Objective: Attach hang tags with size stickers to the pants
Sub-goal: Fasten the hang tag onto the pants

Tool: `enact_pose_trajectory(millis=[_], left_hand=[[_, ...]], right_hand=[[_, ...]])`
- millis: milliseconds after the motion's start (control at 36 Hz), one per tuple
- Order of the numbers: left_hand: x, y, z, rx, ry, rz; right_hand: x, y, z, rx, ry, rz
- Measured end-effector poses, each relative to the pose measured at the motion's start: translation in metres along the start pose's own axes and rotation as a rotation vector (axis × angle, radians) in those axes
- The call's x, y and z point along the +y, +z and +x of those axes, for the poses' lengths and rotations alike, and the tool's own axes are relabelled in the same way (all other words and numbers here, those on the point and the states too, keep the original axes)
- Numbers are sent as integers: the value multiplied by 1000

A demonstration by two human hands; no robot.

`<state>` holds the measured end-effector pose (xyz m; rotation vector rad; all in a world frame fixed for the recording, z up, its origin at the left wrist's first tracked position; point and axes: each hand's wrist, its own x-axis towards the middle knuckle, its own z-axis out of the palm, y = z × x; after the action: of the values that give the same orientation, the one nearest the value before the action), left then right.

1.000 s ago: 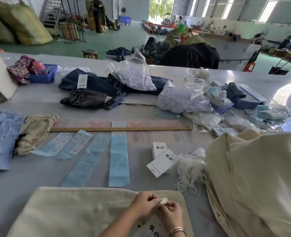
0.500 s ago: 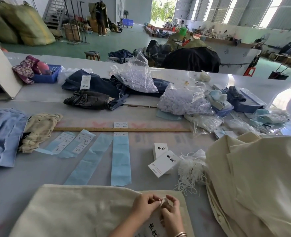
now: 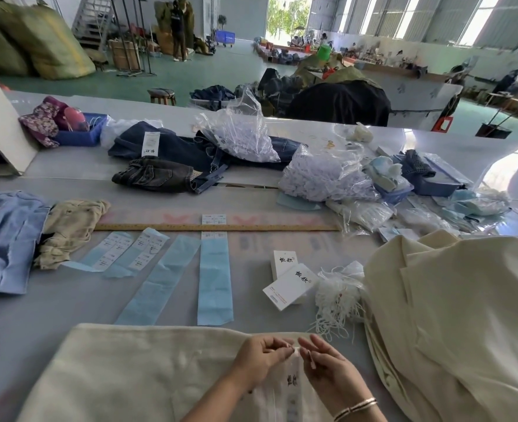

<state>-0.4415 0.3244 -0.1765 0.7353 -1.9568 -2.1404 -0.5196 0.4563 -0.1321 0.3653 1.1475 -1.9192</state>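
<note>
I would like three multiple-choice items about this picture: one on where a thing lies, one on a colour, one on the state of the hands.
1. Where does the wooden ruler lie?
A. under the cream pants
B. across the table, beyond the blue strips
C. inside the blue bin

2. What colour is the long sticker backing strip in front of the pants?
A. light blue
B. red
C. black

3. What are the two hands doing?
A. lying flat and idle on the table
B. pinching a small white string piece between them
C. lifting the bag of tag strings

Answers:
1. B: it runs left to right on the table, at the far ends of the strips.
2. A: the strip is pale blue.
3. B: the left hand and right hand meet fingertip to fingertip over the cream pants, above a hang tag.
</note>
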Motion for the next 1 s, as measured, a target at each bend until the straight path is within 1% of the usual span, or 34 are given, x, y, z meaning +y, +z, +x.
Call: enact_pose_trajectory(millis=[83,222,306,417,500,639,722,778,833,1000], left_hand=[[11,-3,-5,-58,14,-6],[24,-4,-10,-92,21,-80],[33,-6,-12,-129,20,-106],[41,-7,-13,-188,31,-73],[41,-8,-14,-183,29,-69],[40,-11,-17,-128,49,-37],[41,-14,-17,-90,46,-26],[45,-17,-17,-104,41,-3],[49,-19,-16,-139,36,20],[55,-20,-18,-192,56,19]], right_hand=[[-5,7,-2,-50,-16,25],[-10,16,-4,-113,-53,-9],[-14,19,-6,-122,-82,-19],[-18,20,-9,-127,-98,-54],[-18,22,-10,-114,-120,-81],[-16,23,-12,-56,-131,-93],[-15,22,-13,-13,-164,-184],[-15,24,-13,12,-211,-258],[-14,25,-13,12,-235,-269],[-6,35,-17,-53,-209,-293]])
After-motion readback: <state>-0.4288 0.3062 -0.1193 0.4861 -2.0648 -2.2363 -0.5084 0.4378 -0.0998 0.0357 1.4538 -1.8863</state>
